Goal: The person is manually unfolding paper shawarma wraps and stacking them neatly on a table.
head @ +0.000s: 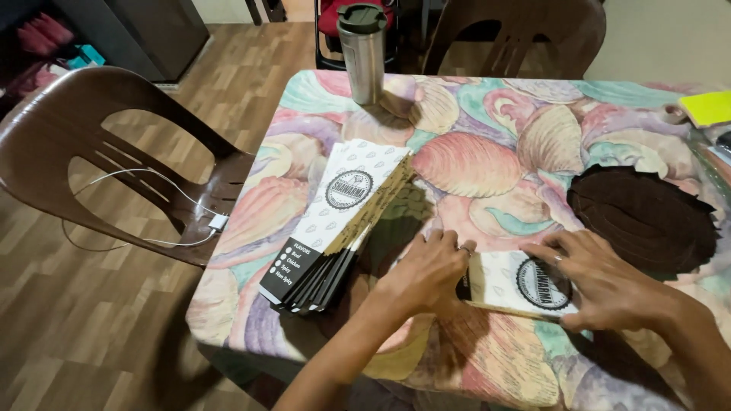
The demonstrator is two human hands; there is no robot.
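A flat white and black paper food box (509, 283) with a round printed emblem lies on the table near its front edge. My left hand (426, 270) presses on the box's left end, fingers curled over it. At the box's right end my right hand (601, 278) rests with its fingers spread over the emblem. To the left lies a slanted stack of several matching flat boxes (343, 221), white on top with black ends, apart from both hands.
The table (487, 160) has a pastel shell-pattern cloth. A steel tumbler (362, 53) stands at the far edge. A dark brown mat (643, 217) lies right; a yellow pad (708, 106) far right. Brown plastic chairs (99, 152) stand left and behind, one holding a white cable.
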